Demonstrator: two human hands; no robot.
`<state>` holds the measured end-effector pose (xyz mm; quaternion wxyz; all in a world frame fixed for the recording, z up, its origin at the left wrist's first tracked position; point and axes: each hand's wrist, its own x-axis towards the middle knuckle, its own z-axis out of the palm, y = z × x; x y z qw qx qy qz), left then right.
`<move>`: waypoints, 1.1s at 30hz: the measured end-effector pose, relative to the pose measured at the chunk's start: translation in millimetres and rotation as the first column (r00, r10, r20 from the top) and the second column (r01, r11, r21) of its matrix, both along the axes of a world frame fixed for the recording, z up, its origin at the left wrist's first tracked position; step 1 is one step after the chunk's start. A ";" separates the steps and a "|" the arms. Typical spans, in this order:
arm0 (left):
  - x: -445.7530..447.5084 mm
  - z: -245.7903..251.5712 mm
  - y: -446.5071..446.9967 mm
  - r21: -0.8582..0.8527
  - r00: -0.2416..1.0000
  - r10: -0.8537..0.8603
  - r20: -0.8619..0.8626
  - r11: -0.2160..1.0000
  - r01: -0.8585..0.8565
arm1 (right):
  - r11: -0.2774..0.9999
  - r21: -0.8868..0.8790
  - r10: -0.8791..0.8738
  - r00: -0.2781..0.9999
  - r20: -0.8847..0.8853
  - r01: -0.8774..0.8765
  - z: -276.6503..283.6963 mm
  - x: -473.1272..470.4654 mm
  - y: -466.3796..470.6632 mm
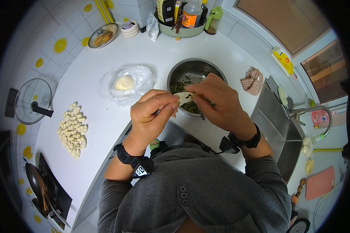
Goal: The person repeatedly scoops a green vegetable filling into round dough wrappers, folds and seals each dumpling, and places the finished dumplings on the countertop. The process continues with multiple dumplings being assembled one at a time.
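Between the fingertips of both hands is a small dough wrapper (pixel 183 99), pale and partly folded, with a bit of green at its right end. My left hand (pixel 154 109) pinches its left end between thumb and fingers. At the other end, my right hand (pixel 217 100) grips the edge with thumb and forefinger. Both hands are raised in front of a steel pot (pixel 172 68), which holds a chopped green filling (pixel 179 87). The right hand covers part of the pot. To the left, a ball of dough (pixel 125 83) rests on a clear plastic bag (pixel 143 72).
Several small shaped dough pieces (pixel 73 131) lie grouped on the white counter (pixel 100 122) at left. A wok (pixel 35 180) sits beyond them. At right are a striped cloth (pixel 252 81) and a steel sink (pixel 267 116). A green tray (pixel 180 32) of bottles stands behind.
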<state>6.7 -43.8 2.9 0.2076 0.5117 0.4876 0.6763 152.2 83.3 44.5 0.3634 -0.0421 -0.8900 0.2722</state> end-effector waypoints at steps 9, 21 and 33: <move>-2.1 2.0 -2.7 -0.011 0.998 0.017 -0.060 1.000 -0.017 | 0.999 0.019 0.038 0.999 0.006 -0.038 1.3 -4.1 -3.5; 3.5 11.3 -0.5 -0.117 0.994 0.041 -0.103 0.992 -0.053 | 0.988 0.150 0.031 0.999 -0.020 -0.028 -1.0 -6.0 -4.3; 5.1 13.1 -1.5 -0.115 0.979 0.017 -0.203 0.992 -0.041 | 0.978 0.193 0.077 0.997 -0.007 -0.074 -6.5 -6.0 -3.3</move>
